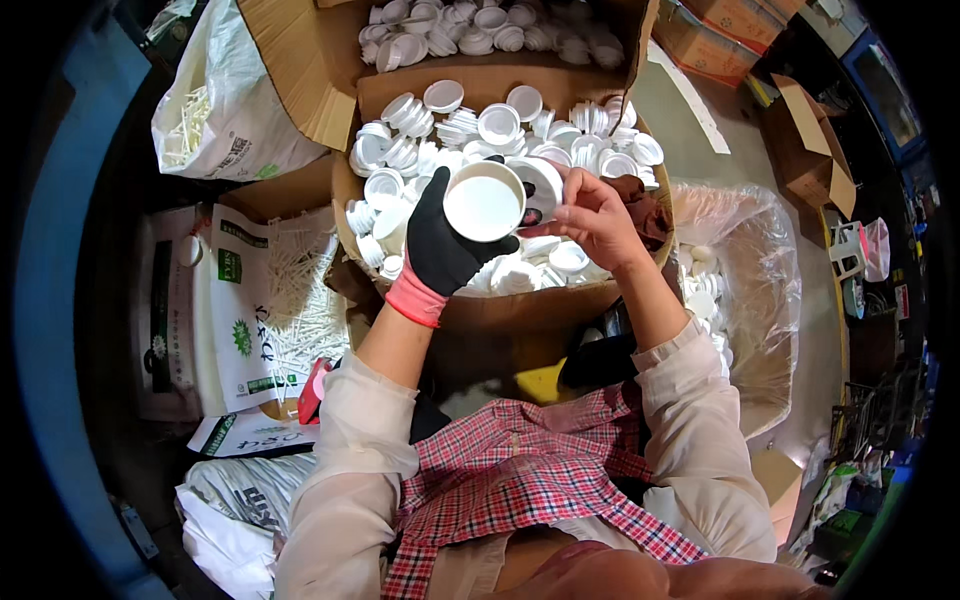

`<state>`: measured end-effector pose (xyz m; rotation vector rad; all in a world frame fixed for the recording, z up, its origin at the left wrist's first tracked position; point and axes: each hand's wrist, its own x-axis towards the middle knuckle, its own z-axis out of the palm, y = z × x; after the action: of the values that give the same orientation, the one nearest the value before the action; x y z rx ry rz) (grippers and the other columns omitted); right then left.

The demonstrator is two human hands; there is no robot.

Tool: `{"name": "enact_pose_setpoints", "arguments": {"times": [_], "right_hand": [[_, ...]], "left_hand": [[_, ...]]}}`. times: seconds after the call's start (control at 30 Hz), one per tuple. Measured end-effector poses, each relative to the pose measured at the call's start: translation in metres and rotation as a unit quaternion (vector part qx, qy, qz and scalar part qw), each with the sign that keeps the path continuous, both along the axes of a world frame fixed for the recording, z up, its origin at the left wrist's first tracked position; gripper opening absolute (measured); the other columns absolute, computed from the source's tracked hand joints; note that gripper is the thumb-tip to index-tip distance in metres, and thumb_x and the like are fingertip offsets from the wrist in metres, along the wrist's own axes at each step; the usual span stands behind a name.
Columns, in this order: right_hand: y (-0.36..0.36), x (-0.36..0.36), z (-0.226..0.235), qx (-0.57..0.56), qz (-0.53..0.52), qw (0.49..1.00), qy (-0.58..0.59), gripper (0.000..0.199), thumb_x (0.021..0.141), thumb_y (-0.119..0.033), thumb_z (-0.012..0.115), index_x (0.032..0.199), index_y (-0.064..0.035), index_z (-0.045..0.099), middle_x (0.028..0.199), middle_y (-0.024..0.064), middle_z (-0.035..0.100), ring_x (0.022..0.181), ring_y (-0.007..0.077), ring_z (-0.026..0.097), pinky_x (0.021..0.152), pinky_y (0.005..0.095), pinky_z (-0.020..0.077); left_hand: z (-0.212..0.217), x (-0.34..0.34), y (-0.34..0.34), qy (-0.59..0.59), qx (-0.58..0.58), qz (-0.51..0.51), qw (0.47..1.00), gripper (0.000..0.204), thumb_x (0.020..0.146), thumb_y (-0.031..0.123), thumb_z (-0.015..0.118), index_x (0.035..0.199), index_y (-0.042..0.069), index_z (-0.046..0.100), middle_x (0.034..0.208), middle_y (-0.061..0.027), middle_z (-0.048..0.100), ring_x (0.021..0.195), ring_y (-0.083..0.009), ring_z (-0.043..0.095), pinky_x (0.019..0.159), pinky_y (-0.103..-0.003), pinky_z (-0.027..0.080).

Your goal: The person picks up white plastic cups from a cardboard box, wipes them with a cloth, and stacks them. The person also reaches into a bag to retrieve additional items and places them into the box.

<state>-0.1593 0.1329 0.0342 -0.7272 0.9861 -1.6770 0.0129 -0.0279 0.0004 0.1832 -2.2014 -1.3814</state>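
My left hand (436, 240), in a black glove with a pink cuff, is closed around a round white plastic lid (484, 208). The lid's hollow side and raised rim face up. Black gloved fingertips show beyond its right edge. My bare right hand (600, 222) pinches a second white lid (541, 184), tilted on edge right beside the first. Whether the two lids touch is hard to make out. Both hands are above a cardboard box (470, 316) heaped with similar white lids (498, 124), some loose and some nested in stacks.
Behind stands another carton of white lids (470, 25). A brown cloth (645, 212) lies at the box's right edge. On the left are sacks and a pile of thin white sticks (300, 310). A clear plastic-lined container (760, 300) with white pieces stands right.
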Motion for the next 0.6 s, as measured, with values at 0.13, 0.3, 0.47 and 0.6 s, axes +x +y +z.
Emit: {"name": "enact_pose_setpoints", "arguments": {"times": [0.13, 0.3, 0.47, 0.6], "right_hand": [[0.013, -0.004, -0.002, -0.063, -0.009, 0.985, 0.157, 0.05, 0.069, -0.002, 0.08, 0.113, -0.0079, 0.058, 0.141, 0.0088, 0.042, 0.131, 0.0214, 0.041, 0.105, 0.0356, 0.0388], [0.028, -0.008, 0.019, -0.02, -0.006, 0.921, 0.388, 0.064, 0.067, -0.003, 0.081, 0.125, -0.0117, 0.057, 0.135, 0.0033, 0.046, 0.123, 0.0211, 0.046, 0.099, 0.0352, 0.0416], [0.042, -0.012, 0.026, -0.066, -0.065, 0.72, 0.688, 0.063, 0.063, 0.002, 0.076, 0.122, -0.0101, 0.058, 0.14, 0.0075, 0.047, 0.107, 0.0276, 0.053, 0.09, 0.0349, 0.0477], [0.039, 0.003, 0.009, -0.063, 0.017, 0.607, 0.792, 0.048, 0.065, 0.004, 0.065, 0.112, -0.0003, 0.062, 0.139, 0.0051, 0.048, 0.104, 0.0281, 0.053, 0.087, 0.0352, 0.0502]], "left_hand": [[0.009, -0.004, 0.013, 0.056, 0.112, -0.038, 0.991, 0.062, 0.089, 0.045, 0.061, 0.133, 0.003, 0.049, 0.127, -0.0133, 0.059, 0.116, -0.0278, 0.057, 0.102, -0.042, 0.042], [-0.013, -0.01, 0.008, 0.105, 0.524, -0.219, 0.816, 0.044, 0.101, 0.034, 0.042, 0.13, 0.002, 0.047, 0.123, -0.0155, 0.057, 0.104, -0.0324, 0.062, 0.079, -0.043, 0.055], [0.034, -0.008, 0.017, -0.032, 0.403, 0.027, 0.914, 0.073, 0.096, 0.064, 0.031, 0.122, 0.001, 0.055, 0.101, -0.0103, 0.066, 0.085, -0.0209, 0.067, 0.053, -0.029, 0.052], [0.027, -0.012, 0.013, -0.074, 0.412, -0.07, 0.906, 0.07, 0.098, 0.062, 0.029, 0.124, 0.001, 0.054, 0.099, -0.0095, 0.066, 0.082, -0.0195, 0.066, 0.057, -0.029, 0.053]]}}
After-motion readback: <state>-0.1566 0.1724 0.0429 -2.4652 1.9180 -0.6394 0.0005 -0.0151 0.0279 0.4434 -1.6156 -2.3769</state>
